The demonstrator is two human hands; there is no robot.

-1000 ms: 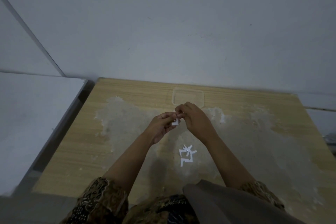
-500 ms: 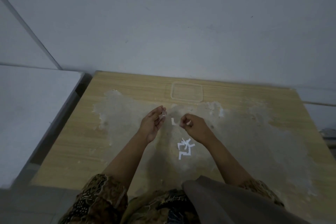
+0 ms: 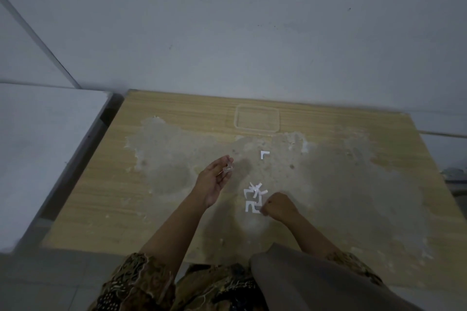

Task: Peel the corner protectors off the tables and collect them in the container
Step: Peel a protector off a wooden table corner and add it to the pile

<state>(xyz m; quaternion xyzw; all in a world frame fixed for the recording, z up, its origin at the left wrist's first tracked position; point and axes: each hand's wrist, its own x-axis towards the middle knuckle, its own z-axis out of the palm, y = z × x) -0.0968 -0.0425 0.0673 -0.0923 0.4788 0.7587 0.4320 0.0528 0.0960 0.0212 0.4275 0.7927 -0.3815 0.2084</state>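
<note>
A light wooden desk [image 3: 177, 209] with a large worn grey patch across its top fills the middle of the frame, set against a pale grey wall. Near the desk's far edge, in the upper middle of the frame, lies a clear, shallow, rounded-rectangle plastic container [image 3: 257, 118]. The left hand [image 3: 214, 182] is raised palm-up left of centre, its fingers curled, and its grip pinches a small clear plastic corner protector [image 3: 228, 168] at the fingertips. The right hand [image 3: 276, 209] sits lower, just right of centre, knuckles up and fingers curled down onto the desk at the edge of a small heap of white L-shaped paper pieces [image 3: 254, 197]; whether its grip has hold of one of them cannot be told. A single white L-shaped piece [image 3: 264, 154] lies apart, between the heap and the container. At the bottom of the frame are patterned brown sleeves [image 3: 141, 283] and a grey cloth [image 3: 316, 283].
</note>
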